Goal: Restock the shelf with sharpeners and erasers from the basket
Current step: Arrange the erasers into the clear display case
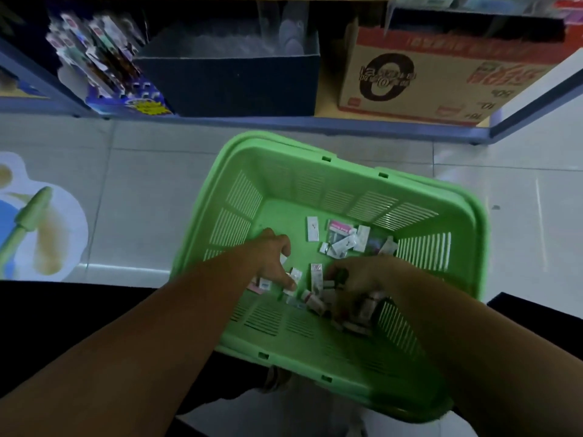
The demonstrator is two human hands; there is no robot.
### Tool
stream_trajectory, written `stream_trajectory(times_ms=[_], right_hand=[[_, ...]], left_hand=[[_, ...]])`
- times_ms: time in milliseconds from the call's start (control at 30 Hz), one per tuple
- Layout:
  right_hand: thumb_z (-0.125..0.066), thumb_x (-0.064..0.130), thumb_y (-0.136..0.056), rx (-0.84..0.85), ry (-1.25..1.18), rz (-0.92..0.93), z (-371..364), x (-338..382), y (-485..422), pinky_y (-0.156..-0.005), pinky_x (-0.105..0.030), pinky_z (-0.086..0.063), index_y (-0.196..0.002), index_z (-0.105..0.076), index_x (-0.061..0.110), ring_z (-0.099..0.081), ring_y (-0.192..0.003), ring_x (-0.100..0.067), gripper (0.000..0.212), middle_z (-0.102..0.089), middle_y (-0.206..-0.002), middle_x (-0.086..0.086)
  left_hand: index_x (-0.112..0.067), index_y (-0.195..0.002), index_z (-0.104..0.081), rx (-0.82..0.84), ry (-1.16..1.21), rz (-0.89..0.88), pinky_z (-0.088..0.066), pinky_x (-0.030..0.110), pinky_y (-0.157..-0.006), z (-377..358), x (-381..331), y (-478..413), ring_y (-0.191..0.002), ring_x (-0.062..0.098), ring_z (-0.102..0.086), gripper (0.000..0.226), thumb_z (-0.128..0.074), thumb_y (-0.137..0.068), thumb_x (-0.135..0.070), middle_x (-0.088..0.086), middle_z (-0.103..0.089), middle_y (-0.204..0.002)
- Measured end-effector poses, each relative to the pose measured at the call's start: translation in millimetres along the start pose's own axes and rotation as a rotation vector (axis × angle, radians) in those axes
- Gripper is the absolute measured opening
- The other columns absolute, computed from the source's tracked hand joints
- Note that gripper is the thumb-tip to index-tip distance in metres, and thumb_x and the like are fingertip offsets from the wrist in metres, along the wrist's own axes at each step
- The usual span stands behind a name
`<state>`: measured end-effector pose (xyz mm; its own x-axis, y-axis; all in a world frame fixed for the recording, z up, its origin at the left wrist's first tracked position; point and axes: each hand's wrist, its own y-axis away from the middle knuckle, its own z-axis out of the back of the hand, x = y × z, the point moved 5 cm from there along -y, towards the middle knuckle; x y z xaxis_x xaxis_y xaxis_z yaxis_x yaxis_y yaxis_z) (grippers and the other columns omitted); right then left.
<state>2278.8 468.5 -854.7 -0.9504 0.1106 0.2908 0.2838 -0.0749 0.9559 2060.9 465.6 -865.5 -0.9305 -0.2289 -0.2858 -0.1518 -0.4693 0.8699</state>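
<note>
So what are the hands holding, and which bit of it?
Some small packets from the green basket. The right hand curls round a bunch of them; the left hand seems to clutch a few too. It's too blurred to tell which part.

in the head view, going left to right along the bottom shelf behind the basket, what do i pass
display of carded packets → dark blue open box → cardboard carton with red print

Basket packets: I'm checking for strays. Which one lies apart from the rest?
The white packet left of the pink-labelled cluster: alone on the bare floor of the basket, while others overlap.
</note>
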Motion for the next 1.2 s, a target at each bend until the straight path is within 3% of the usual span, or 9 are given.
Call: stream_trajectory(times_ms=[100,233,333,400,500,633,867,967,1200], right_hand=[[-0.1,0.055,-0.036,0.004,-0.03,-0.048,-12.4,-4.5,-2.9,-0.095,-0.05,-0.059,-0.145,-0.045,0.052,-0.061,-0.119,-0.032,0.122,-0.046,-0.152,0.003],[-0.094,0.066,-0.045,-0.142,0.154,0.004,-14.4,9.5,-8.8,-0.1,-0.045,-0.054,-0.141,-0.051,0.046,-0.056,-0.121,-0.029,0.107,-0.046,-0.149,0.001],[-0.095,0.052,-0.064,-0.188,0.047,0.018,-22.8,6.3,-6.8,-0.107,-0.045,-0.048,-0.139,-0.056,0.038,-0.049,-0.127,-0.031,0.085,-0.037,-0.141,0.001],[-0.096,0.045,-0.068,-0.232,-0.034,0.05,-24.9,3.0,-6.7,-0.1,-0.039,-0.048,-0.121,-0.061,0.038,-0.051,-0.12,-0.027,0.064,-0.041,-0.135,0.002],[-0.096,0.041,-0.067,-0.274,-0.072,0.075,-21.9,5.4,-8.0,-0.095,-0.038,-0.053,-0.099,-0.062,0.039,-0.059,-0.108,-0.023,0.047,-0.056,-0.125,0.002],[-0.095,0.036,-0.066,-0.271,-0.086,0.069,-18.7,8.4,-7.4,-0.095,-0.042,-0.056,-0.105,-0.061,0.041,-0.063,-0.104,-0.022,0.052,-0.062,-0.119,0.003],[-0.094,0.038,-0.066,-0.21,0.208,0.058,-3.6,26.6,0.4,-0.093,-0.038,-0.057,-0.127,-0.06,0.03,-0.066,-0.104,-0.024,0.071,-0.065,-0.121,0.0],[-0.098,0.036,-0.064,-0.229,0.201,0.054,-1.1,26.3,-2.0,-0.092,-0.039,-0.058,-0.115,-0.065,0.024,-0.067,-0.101,-0.024,0.061,-0.07,-0.117,-0.001],[-0.094,0.054,-0.066,-0.209,0.027,0.099,-5.4,27.2,-5.4,-0.099,-0.038,-0.05,-0.14,-0.057,0.027,-0.061,-0.113,-0.027,0.087,-0.062,-0.129,-0.001]], left_hand=[[-0.036,-0.129,-0.051,0.044,-0.009,-0.043,-0.063,0.041,-0.078,-17.1,-4.8,6.0,-0.103,0.024,-0.059,0.086,-0.098,-0.058,-0.048,0.001,-0.037,-0.132],[-0.039,-0.13,-0.048,0.002,-0.15,-0.055,-0.044,0.047,-0.106,-28.1,-13.2,9.8,-0.127,0.03,-0.041,0.091,-0.092,-0.055,-0.063,0.006,-0.037,-0.136],[-0.032,-0.126,-0.051,-0.005,-0.181,-0.103,-0.045,0.045,-0.104,-21.4,-18.4,12.6,-0.123,0.025,-0.041,0.082,-0.092,-0.06,-0.057,0.002,-0.044,-0.134],[-0.027,-0.125,-0.051,0.06,-0.024,-0.095,-0.051,0.043,-0.099,-20.1,-21.2,13.6,-0.115,0.023,-0.055,0.075,-0.095,-0.066,-0.041,0.004,-0.055,-0.132],[-0.029,-0.149,-0.036,0.137,0.017,-0.106,-0.05,0.046,-0.104,-28.3,-32.2,13.9,-0.119,0.029,-0.06,0.103,-0.096,-0.066,-0.04,0.009,-0.06,-0.138],[-0.03,-0.15,-0.037,0.148,-0.099,-0.171,-0.047,0.046,-0.106,-35.4,-44.8,11.5,-0.123,0.031,-0.057,0.096,-0.09,-0.071,-0.049,0.007,-0.053,-0.147],[-0.023,-0.133,-0.046,0.094,-0.133,-0.188,-0.054,0.045,-0.095,-23.1,-49.3,9.7,-0.108,0.027,-0.06,0.074,-0.089,-0.075,-0.039,0.004,-0.059,-0.125],[-0.023,-0.122,-0.053,0.109,-0.117,-0.189,-0.056,0.041,-0.091,-22.9,-45.7,9.7,-0.106,0.027,-0.061,0.054,-0.085,-0.08,-0.037,0.005,-0.06,-0.124],[-0.025,-0.097,-0.067,0.14,-0.045,-0.137,-0.054,0.036,-0.085,-11.1,-27.6,22.6,-0.099,0.024,-0.065,0.014,-0.077,-0.09,-0.033,0.002,-0.061,-0.116]])
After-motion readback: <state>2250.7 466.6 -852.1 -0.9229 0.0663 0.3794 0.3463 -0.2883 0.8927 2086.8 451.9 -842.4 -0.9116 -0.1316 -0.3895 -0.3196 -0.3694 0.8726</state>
